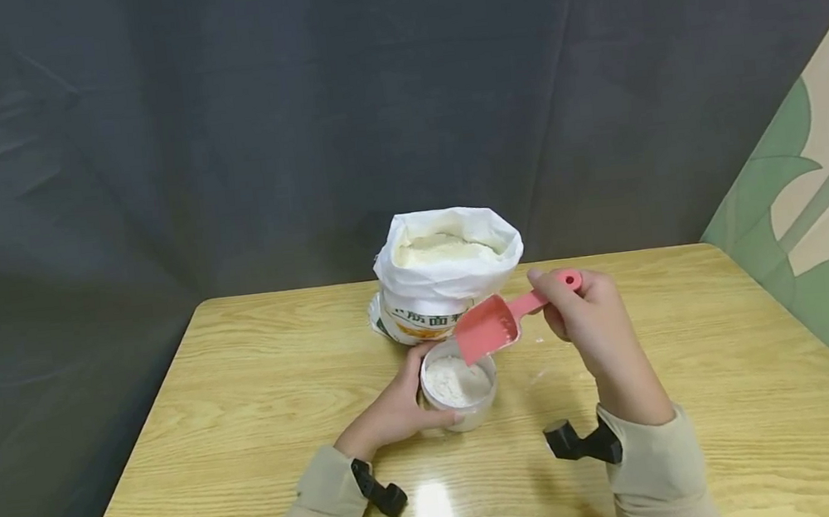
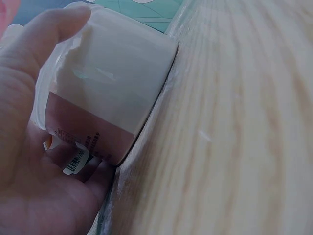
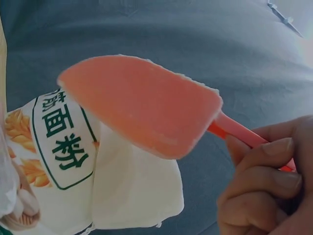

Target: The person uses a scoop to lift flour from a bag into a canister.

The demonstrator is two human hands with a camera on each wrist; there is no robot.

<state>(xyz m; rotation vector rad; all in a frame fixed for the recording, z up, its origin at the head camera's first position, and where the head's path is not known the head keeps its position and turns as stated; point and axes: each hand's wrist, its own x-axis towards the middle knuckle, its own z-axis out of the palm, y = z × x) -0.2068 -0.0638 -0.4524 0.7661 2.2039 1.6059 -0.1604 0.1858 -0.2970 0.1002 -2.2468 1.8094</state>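
Note:
A pink scoop [image 1: 487,328] is tilted over a clear round jar [image 1: 475,417] in the head view, its front lip above the jar's opening. Only traces of white powder cling to the scoop. My right hand [image 1: 599,325] grips its handle, fingers curled round it in the right wrist view. White flour [image 1: 455,381] lies inside the jar. My left hand [image 1: 402,405] holds the jar around its side, thumb at the front. In the left wrist view the jar [image 2: 122,58] stands on the table and shows a reddish-brown label.
Right behind the jar stands an open white flour bag [image 1: 454,275], its top rolled down and flour visible inside. Specks of flour dot the wooden table [image 1: 262,390] to the jar's right. A dark curtain [image 1: 341,116] hangs behind the table's far edge.

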